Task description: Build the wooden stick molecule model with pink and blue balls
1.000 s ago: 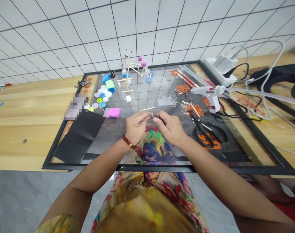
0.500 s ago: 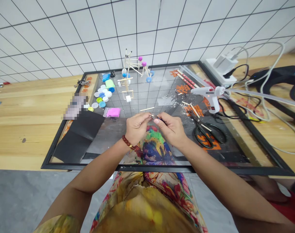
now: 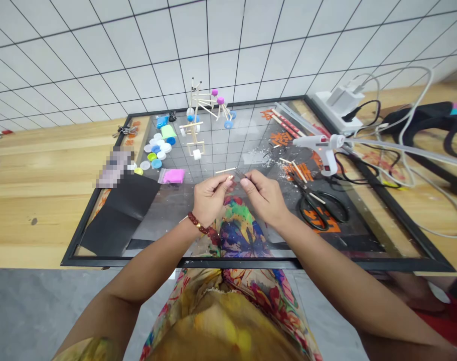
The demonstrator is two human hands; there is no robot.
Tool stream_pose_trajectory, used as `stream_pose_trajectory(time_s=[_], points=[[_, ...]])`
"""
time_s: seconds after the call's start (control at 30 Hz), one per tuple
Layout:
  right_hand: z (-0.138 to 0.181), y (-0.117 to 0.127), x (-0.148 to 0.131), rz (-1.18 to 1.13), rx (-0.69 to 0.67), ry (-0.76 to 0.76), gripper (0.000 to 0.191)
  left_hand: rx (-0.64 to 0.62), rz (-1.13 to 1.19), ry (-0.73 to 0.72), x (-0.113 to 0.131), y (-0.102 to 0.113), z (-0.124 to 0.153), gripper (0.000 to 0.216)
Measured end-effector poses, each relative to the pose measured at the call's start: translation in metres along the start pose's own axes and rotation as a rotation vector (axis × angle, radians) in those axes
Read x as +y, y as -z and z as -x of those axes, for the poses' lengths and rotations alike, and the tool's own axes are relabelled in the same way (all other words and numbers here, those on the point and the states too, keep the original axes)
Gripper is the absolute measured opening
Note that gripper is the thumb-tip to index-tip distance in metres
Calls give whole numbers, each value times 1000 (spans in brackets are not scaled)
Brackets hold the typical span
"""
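Over the glass tabletop, my left hand is closed in a pinch on a thin pale wooden stick, its tip showing past the thumb. My right hand is closed on a small grey metal tool, which points at the stick's tip. Whether it is a blade or tweezers is hard to tell. A loose wooden stick lies just beyond both hands. Further back stand a stick model with pink and blue clay pieces and a smaller stick frame with white pieces.
To the right lie black-handled scissors and a white glue gun, with cables and a power strip behind. Several coloured lids, a pink clay packet and black paper are at left. A tiled wall borders the back.
My hands have drawn slightly apart, and the metal tool has come away from the stick's tip and tilted upward. The view has shifted slightly.
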State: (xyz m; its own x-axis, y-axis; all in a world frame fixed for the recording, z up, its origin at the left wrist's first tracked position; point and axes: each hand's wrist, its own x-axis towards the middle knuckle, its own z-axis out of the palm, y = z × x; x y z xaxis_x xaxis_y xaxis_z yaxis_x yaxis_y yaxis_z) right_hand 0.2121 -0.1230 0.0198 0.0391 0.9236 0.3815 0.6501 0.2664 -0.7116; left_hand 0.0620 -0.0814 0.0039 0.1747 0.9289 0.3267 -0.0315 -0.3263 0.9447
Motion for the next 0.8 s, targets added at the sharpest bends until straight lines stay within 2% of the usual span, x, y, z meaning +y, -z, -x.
stream_pose_trajectory(time_s=[0.1, 0.4, 0.6, 0.8], points=[[1, -1, 1, 84, -37, 10, 38, 4, 22, 9, 2, 1, -1, 21], [4, -2, -1, 102, -68, 36, 38, -23, -165, -196, 3, 5, -2, 14], [3, -1, -4, -15, -67, 34, 37, -19, -200, -229, 4, 5, -1, 14], [3, -1, -7, -248, -85, -30, 44, -76, -78, -135, 9, 5, -2, 18]])
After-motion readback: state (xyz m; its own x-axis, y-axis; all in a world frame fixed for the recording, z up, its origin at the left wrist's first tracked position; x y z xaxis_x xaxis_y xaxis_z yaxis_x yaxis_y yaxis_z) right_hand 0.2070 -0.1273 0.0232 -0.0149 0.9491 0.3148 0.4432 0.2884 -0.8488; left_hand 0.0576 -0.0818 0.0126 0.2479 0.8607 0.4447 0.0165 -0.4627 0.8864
